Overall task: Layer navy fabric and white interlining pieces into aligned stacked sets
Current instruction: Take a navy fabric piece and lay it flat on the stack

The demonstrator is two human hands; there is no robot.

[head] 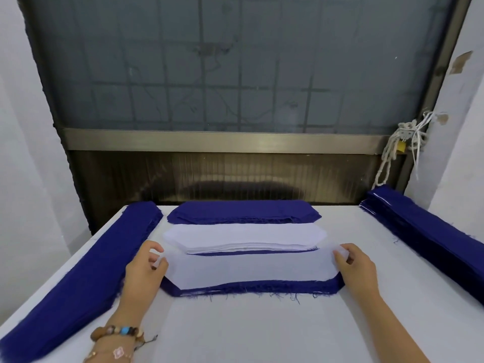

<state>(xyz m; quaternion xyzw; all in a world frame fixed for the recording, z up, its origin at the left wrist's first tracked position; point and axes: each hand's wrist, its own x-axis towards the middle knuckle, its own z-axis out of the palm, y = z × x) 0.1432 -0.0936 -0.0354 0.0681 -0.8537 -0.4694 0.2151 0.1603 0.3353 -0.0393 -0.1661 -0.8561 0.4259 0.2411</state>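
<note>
White sheet (248, 268) lying over navy stack (248, 287) at table (248, 334) centre, being pinched at left corner by left hand (145, 268), at right corner by right hand (357, 268), fingers curling on cloth. Frayed navy edge peeking along front and angled corners. Just behind: white pile (243, 235), then navy pile (243, 210). Flanking at table sides: left strip pile (78, 279), right strip pile (424, 231). Bare table lying open toward front, between forearms.

On the table (262, 334), the left grip (146, 269) and right grip (357, 268) pinch opposite ends of a white interlining piece (248, 269) lying on a navy fabric stack (248, 288), a white interlining stack (243, 235) just behind.
</note>
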